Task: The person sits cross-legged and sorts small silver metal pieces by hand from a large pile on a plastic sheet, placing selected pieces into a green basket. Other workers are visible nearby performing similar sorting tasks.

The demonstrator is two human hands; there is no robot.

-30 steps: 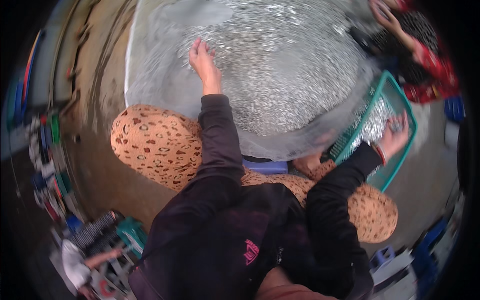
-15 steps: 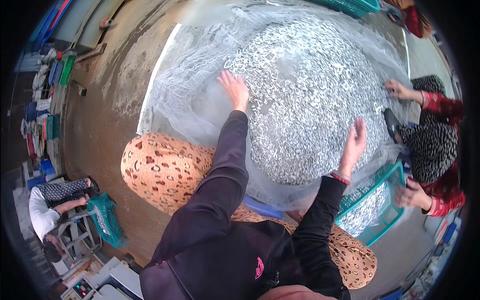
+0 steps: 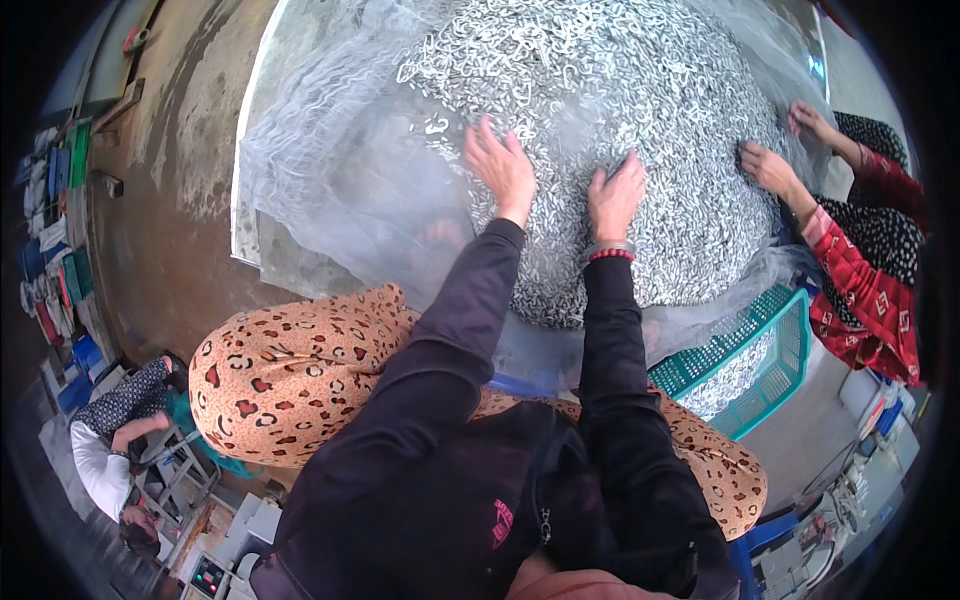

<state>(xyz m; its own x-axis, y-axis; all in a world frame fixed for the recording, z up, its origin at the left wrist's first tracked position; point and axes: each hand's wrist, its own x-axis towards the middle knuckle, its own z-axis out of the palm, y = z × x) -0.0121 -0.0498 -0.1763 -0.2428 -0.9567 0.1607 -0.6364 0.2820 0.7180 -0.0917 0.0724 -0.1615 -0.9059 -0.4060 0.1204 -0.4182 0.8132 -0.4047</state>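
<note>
Left hand (image 3: 503,168) and right hand (image 3: 614,197) flat on small silvery fish pile (image 3: 640,110), fingers spread; green basket (image 3: 760,350) near netting's (image 3: 330,170) edge.

Long dark sleeves (image 3: 455,330) cover both arms to the wrists. The right wrist wears a red bead bracelet (image 3: 611,255) (beside a thin silvery band). Leopard-print trousers (image 3: 290,375), tan with dark spots, cover the knees.
</note>
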